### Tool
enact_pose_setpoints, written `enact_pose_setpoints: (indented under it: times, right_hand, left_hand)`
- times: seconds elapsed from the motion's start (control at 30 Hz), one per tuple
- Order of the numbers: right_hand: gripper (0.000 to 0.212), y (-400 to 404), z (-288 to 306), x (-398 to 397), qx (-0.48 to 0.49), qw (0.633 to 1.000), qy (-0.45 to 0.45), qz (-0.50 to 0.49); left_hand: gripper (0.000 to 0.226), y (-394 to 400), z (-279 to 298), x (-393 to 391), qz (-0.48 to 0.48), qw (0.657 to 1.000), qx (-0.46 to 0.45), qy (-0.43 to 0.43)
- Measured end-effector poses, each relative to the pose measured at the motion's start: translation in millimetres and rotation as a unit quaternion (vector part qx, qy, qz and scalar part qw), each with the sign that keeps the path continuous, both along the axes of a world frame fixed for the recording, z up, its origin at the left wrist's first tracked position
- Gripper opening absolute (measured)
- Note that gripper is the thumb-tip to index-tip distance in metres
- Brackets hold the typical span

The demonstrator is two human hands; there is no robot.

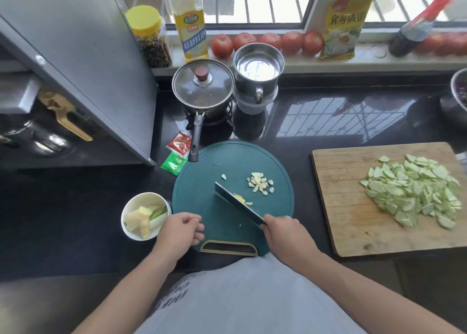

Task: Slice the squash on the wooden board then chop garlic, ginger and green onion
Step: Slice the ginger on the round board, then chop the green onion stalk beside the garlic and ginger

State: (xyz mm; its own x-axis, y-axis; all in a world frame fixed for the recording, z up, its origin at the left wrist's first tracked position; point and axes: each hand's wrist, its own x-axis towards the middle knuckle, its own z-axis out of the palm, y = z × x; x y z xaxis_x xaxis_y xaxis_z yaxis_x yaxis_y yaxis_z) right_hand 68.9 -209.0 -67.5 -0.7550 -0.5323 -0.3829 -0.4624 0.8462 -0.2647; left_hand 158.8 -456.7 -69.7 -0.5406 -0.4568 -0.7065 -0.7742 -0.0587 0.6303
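Pale green squash slices [414, 194] lay heaped on the right half of a wooden board [341, 197] on the dark surface. Chopped garlic [260, 183] sat in a loose pile on a round teal board [202, 197], one stray piece [224, 177] apart to its left. A knife [237, 203] angled across the teal board, more garlic [242, 199] against its blade. Ginger [137, 220] and green onion [158, 213] waited uncut in a white bowl [141, 199] just beside the teal board.
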Motion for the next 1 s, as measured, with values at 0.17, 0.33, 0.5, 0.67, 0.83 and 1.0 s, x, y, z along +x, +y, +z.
enact_pose_setpoints:
  times: [0.17, 0.33, 0.5, 0.67, 0.83, 1.0]
  right_hand:
    - [0.024, 3.8, 7.9, -30.6, -0.022, 0.997, 0.002, -0.073]
    - [0.034, 3.7, 5.9, -24.1, -0.056, 0.994, -0.03, -0.085]
    - [0.033, -13.2, 3.7, -5.7, -0.082, 0.988, -0.056, -0.114]
    - [0.032, -22.1, 7.5, 0.9, -0.104, 0.985, -0.057, -0.125]
    - [0.031, -22.7, 11.4, -0.6, -0.11, 0.982, -0.048, -0.143]
    - [0.031, -21.1, 12.9, 1.2, -0.114, 0.981, -0.048, -0.15]
  left_hand:
    - [0.021, -8.1, 10.1, 11.6, 0.021, 0.999, -0.029, 0.037]
    - [0.018, -42.5, 26.2, 17.8, -0.008, 0.959, -0.278, 0.058]
    - [0.007, -89.1, 12.8, 30.9, -0.3, 0.789, -0.535, -0.026]
    - [0.026, -96.1, 1.6, 22.3, -0.47, 0.692, -0.544, -0.07]
    - [0.032, -100.6, -1.7, 14.9, -0.489, 0.68, -0.541, -0.077]
    - [0.015, -102.8, -5.1, 13.8, -0.471, 0.703, -0.532, -0.042]
